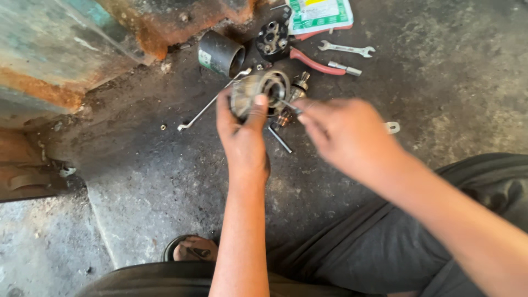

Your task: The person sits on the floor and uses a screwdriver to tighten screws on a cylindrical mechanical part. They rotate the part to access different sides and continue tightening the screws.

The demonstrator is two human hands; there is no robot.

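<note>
The left hand (242,129) is clamped around a round metal housing (263,91) held just above the stained concrete floor (137,181), the blurred right hand (344,132) pinches a thin tool (290,106) at its face, with red-handled pliers (319,65) and a spanner (346,49) beyond.

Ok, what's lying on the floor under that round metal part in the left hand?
Below the round metal part held by the left hand, a thin metal rod and a small brass-tipped piece show on the floor. The part and hand cover whatever lies directly beneath.

Floor (137,181) lower left open for a hand; black cylinder (221,53), pliers (319,63), wrench (346,49) crowd the top, rusty machine (82,49) blocks upper left
</note>
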